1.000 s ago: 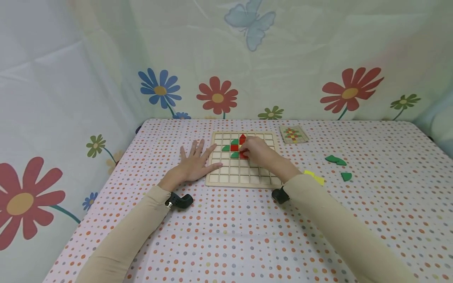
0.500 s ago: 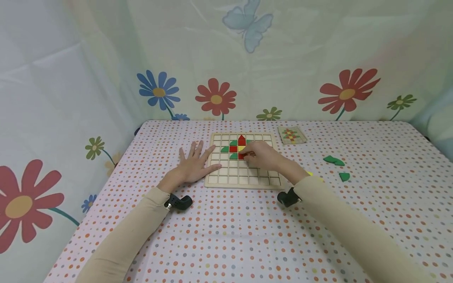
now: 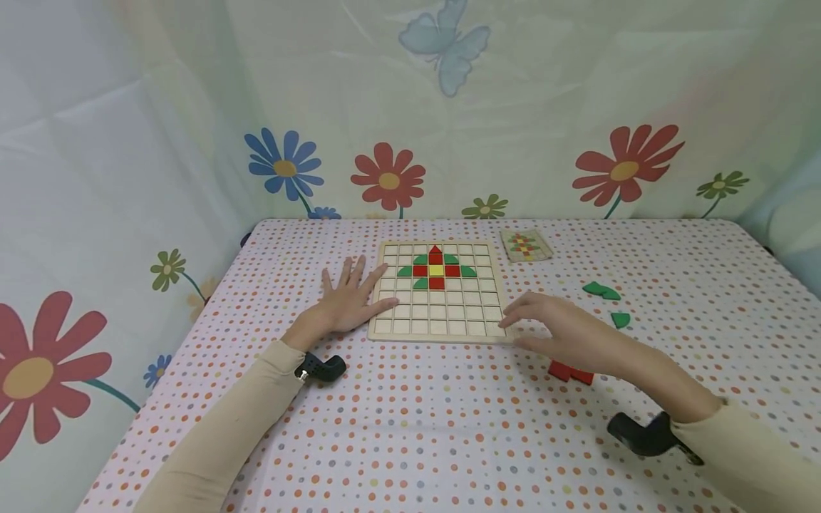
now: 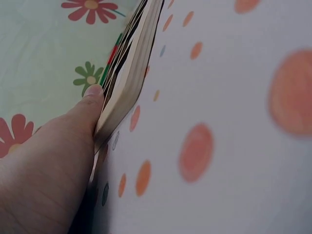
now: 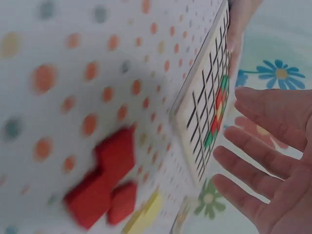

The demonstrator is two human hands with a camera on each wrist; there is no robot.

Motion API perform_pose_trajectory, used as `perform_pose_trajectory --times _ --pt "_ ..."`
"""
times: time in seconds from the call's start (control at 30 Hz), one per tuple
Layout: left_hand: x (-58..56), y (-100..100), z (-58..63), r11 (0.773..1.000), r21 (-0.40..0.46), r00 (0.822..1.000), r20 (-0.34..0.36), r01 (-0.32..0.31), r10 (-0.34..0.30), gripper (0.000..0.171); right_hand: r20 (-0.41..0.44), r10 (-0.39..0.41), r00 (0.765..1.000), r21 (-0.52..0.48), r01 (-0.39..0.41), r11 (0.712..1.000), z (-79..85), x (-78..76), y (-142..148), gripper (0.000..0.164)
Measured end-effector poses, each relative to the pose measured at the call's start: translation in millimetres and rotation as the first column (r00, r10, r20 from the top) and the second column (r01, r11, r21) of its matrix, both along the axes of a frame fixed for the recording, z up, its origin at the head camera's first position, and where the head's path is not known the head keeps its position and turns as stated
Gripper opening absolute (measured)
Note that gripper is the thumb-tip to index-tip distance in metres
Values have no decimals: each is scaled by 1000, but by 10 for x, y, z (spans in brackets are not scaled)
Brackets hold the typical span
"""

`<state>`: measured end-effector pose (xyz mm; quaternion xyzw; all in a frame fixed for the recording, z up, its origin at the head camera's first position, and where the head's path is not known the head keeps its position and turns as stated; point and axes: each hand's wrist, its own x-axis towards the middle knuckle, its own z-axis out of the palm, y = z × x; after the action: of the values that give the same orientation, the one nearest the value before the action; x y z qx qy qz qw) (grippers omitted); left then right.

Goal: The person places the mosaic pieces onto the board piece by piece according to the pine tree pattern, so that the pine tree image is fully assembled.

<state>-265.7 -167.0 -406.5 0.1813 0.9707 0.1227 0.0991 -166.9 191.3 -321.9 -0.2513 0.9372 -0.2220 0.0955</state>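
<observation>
My left hand (image 3: 349,299) lies with fingers spread at the left edge of a wooden grid board (image 3: 442,312); in the left wrist view its thumb (image 4: 92,92) touches the board's rim. On the board sit a yellow square tile (image 3: 436,271), red square tiles (image 3: 452,271) around it, a red triangle (image 3: 435,250) above and several green quarter-round tiles (image 3: 420,283). My right hand (image 3: 567,331) hovers by the board's near right corner, fingers loosely extended and holding nothing. Below it lie loose red tiles (image 3: 571,372), clearer in the right wrist view, beside a yellow tile (image 5: 144,214).
A small pattern card (image 3: 526,245) lies behind the board to the right, showing a similar coloured design. Green quarter-round tiles (image 3: 601,290) lie on the dotted tablecloth (image 3: 417,442) at the right. A floral curtain (image 3: 526,107) hangs behind the table.
My right hand has left the pattern on the board and moved right and nearer, uncovering the red tile below the yellow one and green tiles on the right. My left hand stays put.
</observation>
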Motion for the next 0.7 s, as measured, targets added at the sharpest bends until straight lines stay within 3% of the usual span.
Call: perform_pose_trajectory --times 0.17,0.4,0.7 --pt "16 2 9 1000 6 1000 -3 5 -5 85 -77 -58 995 4 58 998 -56 71 508 27" --pt "23 6 -3 1000 16 1000 0 12 -12 84 -102 -187 977 52 193 980 -190 -105 1147 32" --pt "25 27 11 1000 17 1000 3 10 -10 85 -50 -303 952 69 306 950 -349 -211 1471 34"
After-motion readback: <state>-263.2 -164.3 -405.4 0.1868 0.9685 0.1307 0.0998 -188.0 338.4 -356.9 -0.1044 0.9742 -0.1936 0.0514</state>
